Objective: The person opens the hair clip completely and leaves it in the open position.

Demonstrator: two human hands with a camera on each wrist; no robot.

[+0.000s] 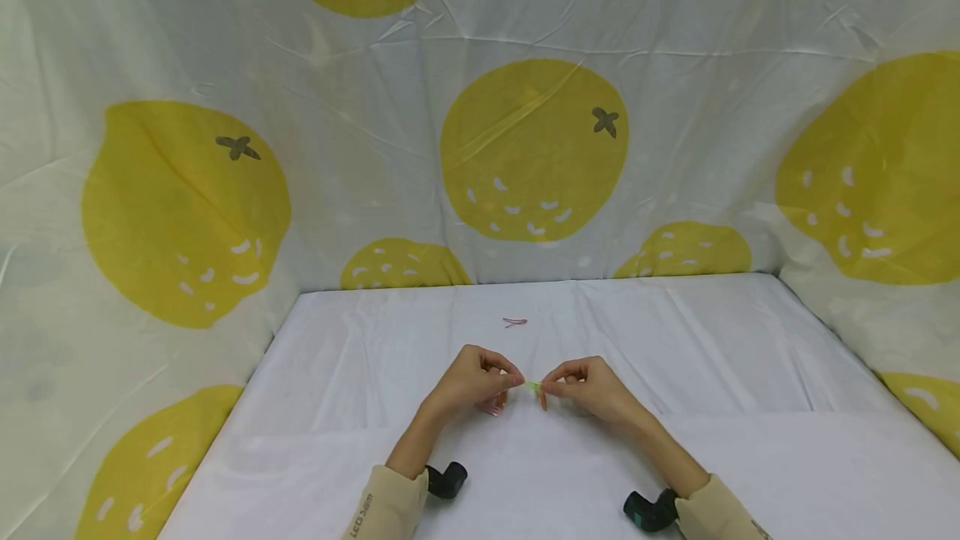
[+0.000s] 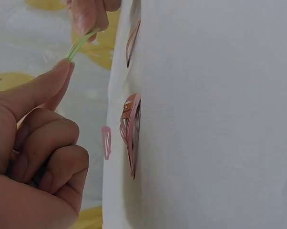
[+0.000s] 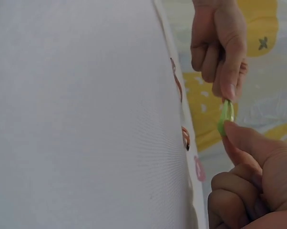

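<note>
Between the two hands, a light green snap hair clip (image 1: 532,385) is held above the table. My left hand (image 1: 471,377) pinches one end of it between thumb and forefinger, its other fingers curled in, as the left wrist view shows. The opposite end of the green clip (image 3: 226,117) is pinched by the thumb and forefinger of my right hand (image 1: 592,386). On the white cloth below the left hand lies a small pile of pink and orange-brown hair clips (image 2: 129,126). An orange-brown clip (image 1: 543,401) lies apart, under the right fingertips.
Farther back on the white-covered table (image 1: 675,340) lies a pink hair clip (image 1: 515,322), beyond both hands. A curtain with yellow lemons (image 1: 535,148) rises along the table's back and sides. Black wrist cameras (image 1: 447,480) sit at both sleeves.
</note>
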